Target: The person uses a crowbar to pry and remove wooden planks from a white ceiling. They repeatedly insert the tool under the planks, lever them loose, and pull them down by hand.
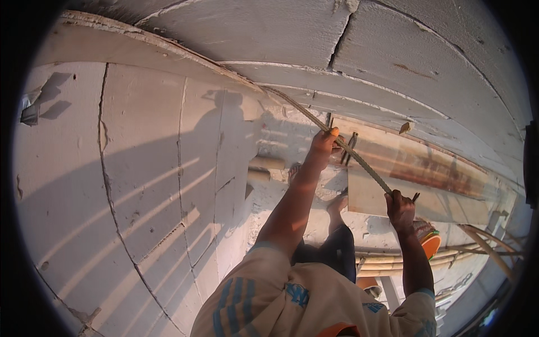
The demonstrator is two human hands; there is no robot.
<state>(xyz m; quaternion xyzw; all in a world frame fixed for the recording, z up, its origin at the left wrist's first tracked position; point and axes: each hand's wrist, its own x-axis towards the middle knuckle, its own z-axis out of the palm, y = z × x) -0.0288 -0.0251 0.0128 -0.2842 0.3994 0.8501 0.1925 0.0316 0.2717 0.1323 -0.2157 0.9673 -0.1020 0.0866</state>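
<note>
A long ribbed rod (365, 164), which looks like rebar, slants from the corner between the two block walls down to the right. Its far end meets the wall joint at the upper middle. Around its middle my left hand (328, 142) is closed, thumb along the top. Lower and to the right, my right hand (401, 211) grips the rod near its near end. A small dark tip sticks out beside that fist; I cannot tell what it belongs to. Just right of my left hand, a dark tool with two handles (350, 147) rests by a board.
Pale block walls stand at left (143, 146) and ahead (281, 33). Boards (418, 196) lie along the right wall. An orange bucket (431, 245) and wooden poles (485, 250) are at lower right. Two round stubs (266, 163) project by the left wall. Rubble covers the floor.
</note>
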